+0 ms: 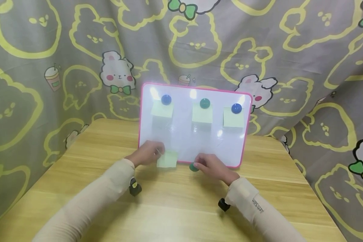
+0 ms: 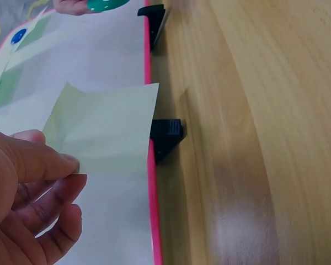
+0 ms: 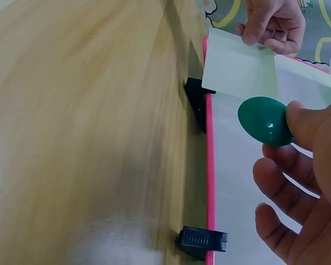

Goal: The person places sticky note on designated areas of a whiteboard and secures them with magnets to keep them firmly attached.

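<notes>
My left hand (image 1: 148,153) pinches a pale green sticky note (image 1: 167,159) by its edge between thumb and finger, in front of the whiteboard's lower left part. Between the thumb and fingers of my right hand (image 1: 213,165) is a round green magnet (image 3: 263,120), held near the board's lower edge. The pink-framed whiteboard (image 1: 181,141) leans upright on the table. Along its top, three more notes hang: one under a blue magnet (image 1: 166,99) at left, one under a green magnet (image 1: 204,103) in the middle, one under another blue magnet (image 1: 236,108) at right.
Black clip feet (image 2: 166,135) hold the board's bottom edge on the wooden table (image 1: 169,208). A patterned grey curtain (image 1: 87,60) hangs behind and at both sides. A small black device sits at each wrist.
</notes>
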Available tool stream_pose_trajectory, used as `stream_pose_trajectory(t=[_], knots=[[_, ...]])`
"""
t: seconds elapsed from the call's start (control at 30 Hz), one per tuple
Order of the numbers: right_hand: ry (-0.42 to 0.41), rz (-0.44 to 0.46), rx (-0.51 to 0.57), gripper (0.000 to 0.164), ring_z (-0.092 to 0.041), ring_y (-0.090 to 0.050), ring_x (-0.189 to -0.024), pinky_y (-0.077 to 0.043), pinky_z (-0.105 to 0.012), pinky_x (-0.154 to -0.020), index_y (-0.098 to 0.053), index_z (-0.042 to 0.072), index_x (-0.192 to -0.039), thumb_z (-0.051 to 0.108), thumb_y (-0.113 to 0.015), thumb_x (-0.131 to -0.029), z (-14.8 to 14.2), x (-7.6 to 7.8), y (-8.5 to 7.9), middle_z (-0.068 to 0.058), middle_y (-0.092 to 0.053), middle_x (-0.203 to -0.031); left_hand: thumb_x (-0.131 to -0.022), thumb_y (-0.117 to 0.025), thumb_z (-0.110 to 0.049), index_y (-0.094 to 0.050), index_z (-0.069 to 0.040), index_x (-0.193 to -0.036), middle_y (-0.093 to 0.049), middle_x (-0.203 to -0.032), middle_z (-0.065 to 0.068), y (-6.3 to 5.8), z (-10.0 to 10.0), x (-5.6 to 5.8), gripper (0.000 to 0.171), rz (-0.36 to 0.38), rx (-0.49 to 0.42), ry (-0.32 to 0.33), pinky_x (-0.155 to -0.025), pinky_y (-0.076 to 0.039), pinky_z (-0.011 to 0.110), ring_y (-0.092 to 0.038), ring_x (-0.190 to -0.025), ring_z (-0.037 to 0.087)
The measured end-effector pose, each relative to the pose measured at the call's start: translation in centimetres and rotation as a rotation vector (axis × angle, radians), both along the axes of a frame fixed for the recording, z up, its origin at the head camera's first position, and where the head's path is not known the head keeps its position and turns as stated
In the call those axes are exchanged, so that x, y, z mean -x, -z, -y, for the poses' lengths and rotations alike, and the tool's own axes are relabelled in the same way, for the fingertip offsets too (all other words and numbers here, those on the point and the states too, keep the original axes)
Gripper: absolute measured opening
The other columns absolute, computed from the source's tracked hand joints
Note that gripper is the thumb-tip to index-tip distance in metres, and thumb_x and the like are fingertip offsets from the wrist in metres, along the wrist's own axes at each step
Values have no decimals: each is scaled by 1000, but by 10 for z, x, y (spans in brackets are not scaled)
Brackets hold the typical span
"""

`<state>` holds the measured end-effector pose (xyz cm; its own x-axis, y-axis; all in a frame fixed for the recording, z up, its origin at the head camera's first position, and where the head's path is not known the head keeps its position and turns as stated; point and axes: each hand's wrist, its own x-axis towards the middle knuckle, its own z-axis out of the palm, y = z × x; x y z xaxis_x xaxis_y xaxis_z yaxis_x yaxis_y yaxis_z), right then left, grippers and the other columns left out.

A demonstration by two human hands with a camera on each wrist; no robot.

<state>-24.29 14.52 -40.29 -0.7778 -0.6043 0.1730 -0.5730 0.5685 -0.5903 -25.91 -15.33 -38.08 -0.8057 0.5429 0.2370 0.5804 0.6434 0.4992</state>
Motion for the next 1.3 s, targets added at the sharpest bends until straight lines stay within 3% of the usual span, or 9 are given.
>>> stream_pose_trajectory(t=[0.27, 0.6, 0.77, 0.93, 1.3], knots=[[6, -30, 11, 7, -8, -58, -72, -53, -26, -67, -64, 14, -88, 17, -64, -94, 6, 6, -4, 9, -64, -80, -75, -56, 14, -63, -5, -86, -65, -89, 7, -7, 3, 2, 22, 51, -9, -42, -75, -55, 37, -64, -85, 27], [9, -69, 32, 8, -8, -57, -71, -52, -27, -67, -64, 13, -86, 17, -64, -94, 12, 13, -6, 8, -63, -78, -76, -53, 14, -62, -6, -88, -65, -89, 10, -6, 6, 8, 24, 110, -42, -76, -61, -56, 28, -65, -82, 26], [18, -66, 30, 8, -9, -58, -72, -52, -27, -68, -65, 13, -87, 17, -64, -93, 14, 15, -6, 7, -63, -79, -78, -57, 12, -62, -6, -88, -66, -90, 9, -8, 9, 11, 22, 79, -17, -82, -69, -56, 34, -65, -84, 28], [22, -72, 38, 7, -9, -58, -72, -52, -28, -69, -65, 12, -87, 16, -65, -93, 18, 17, -8, 7, -64, -79, -82, -59, 9, -62, -6, -91, -65, -90, 9, -10, 10, 13, 18, 93, 3, -108, -75, -55, 39, -64, -86, 27], [50, -74, 33, 7, -11, -60, -77, -53, -29, -73, -65, 13, -89, 18, -65, -93, 33, 25, -10, 6, -65, -82, -79, -59, 10, -62, -4, -89, -65, -85, 8, -13, 9, 21, 18, 42, -16, -113, -69, -54, 36, -61, -79, 25]])
